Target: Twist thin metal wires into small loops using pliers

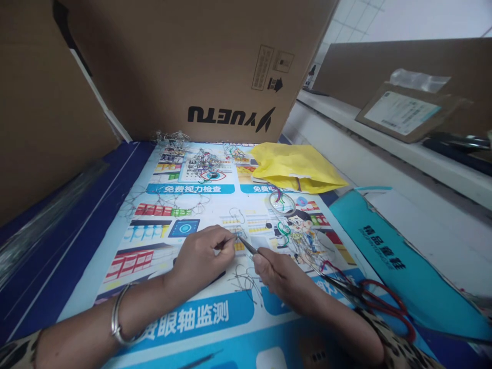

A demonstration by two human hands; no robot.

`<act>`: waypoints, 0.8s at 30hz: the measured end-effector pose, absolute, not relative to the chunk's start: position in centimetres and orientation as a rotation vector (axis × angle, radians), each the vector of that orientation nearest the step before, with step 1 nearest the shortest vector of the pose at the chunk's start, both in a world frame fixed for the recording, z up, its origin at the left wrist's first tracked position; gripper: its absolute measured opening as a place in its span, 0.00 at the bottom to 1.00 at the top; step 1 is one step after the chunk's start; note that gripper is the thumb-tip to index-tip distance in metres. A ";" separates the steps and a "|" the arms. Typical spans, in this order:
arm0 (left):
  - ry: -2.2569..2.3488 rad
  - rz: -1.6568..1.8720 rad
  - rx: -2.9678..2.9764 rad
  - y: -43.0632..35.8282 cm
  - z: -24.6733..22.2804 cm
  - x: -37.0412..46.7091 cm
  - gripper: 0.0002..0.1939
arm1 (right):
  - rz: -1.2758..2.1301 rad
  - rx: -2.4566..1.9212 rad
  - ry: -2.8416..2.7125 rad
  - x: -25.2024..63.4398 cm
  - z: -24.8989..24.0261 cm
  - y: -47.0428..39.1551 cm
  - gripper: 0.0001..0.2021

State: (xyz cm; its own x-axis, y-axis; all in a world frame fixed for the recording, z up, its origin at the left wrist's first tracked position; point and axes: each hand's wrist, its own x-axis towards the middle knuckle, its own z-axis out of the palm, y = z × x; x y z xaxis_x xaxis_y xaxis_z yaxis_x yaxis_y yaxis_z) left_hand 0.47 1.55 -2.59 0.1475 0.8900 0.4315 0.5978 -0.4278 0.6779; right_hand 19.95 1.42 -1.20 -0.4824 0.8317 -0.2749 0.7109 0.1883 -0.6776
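Note:
My left hand (207, 251) is closed, thumb and forefinger pinching a thin wire (237, 215) that loops up past the fingertips. From the right, my right hand (279, 274) grips a slim, dark pointed tool (248, 246); its handles are hidden in the palm. The tool's tip meets the wire just beside my left fingertips. Below, between the hands, lie loose wire pieces (246, 279). A tangle of wires (307, 246) spreads to the right of my right hand. Farther back sits a denser wire heap (203, 160).
A printed poster sheet (200, 318) covers the table. Red-handled scissors (384, 302) lie near my right forearm. Beyond are a tape roll (282, 211), a yellow bag (300, 161) and a teal box piece (384, 251). A large cardboard box (172, 61) stands behind; a parcel (403, 114) rests on the right ledge.

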 end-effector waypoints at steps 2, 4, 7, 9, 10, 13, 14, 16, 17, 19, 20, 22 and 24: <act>1.429 1.171 2.081 1.6 -2.7 0.5 0.06 | 1.170 -1.511 -2.299 20.0 -1.3 1.5 0.20; 1.429 1.161 2.071 1.6 -2.7 0.5 0.06 | 1.164 -1.508 -2.301 20.0 -1.4 1.5 0.19; 1.436 1.137 2.053 1.6 -2.7 0.5 0.06 | 1.151 -1.502 -2.303 20.0 -1.5 1.5 0.19; 1.438 1.126 2.047 1.7 -2.7 0.5 0.06 | 1.148 -1.501 -2.306 20.0 -1.4 1.5 0.20; 1.441 1.124 2.045 1.7 -2.6 0.5 0.07 | 1.148 -1.500 -2.307 19.9 -1.4 1.5 0.20; 1.441 1.120 2.039 1.7 -2.6 0.6 0.07 | 1.141 -1.498 -2.313 19.9 -1.3 1.5 0.20; 1.442 1.117 2.037 1.6 -2.6 0.5 0.07 | 1.137 -1.498 -2.316 19.9 -1.3 1.5 0.20; 1.447 1.109 2.032 1.6 -2.6 0.5 0.08 | 1.126 -1.502 -2.323 19.9 -1.3 1.5 0.20; 1.446 1.104 2.029 1.5 -2.6 0.5 0.08 | 1.118 -1.504 -2.330 19.9 -1.3 1.6 0.19; 1.439 1.098 2.021 1.5 -2.6 0.5 0.08 | 1.093 -1.510 -2.348 19.8 -1.3 1.6 0.19; 1.433 1.095 2.018 1.5 -2.6 0.5 0.08 | 1.076 -1.515 -2.356 19.8 -1.3 1.6 0.19; 1.431 1.089 2.012 1.5 -2.5 0.5 0.07 | 1.048 -1.528 -2.371 19.8 -1.3 1.6 0.19; 1.444 1.087 2.005 1.6 -2.5 0.4 0.07 | 1.041 -1.543 -2.377 19.7 -1.2 1.5 0.18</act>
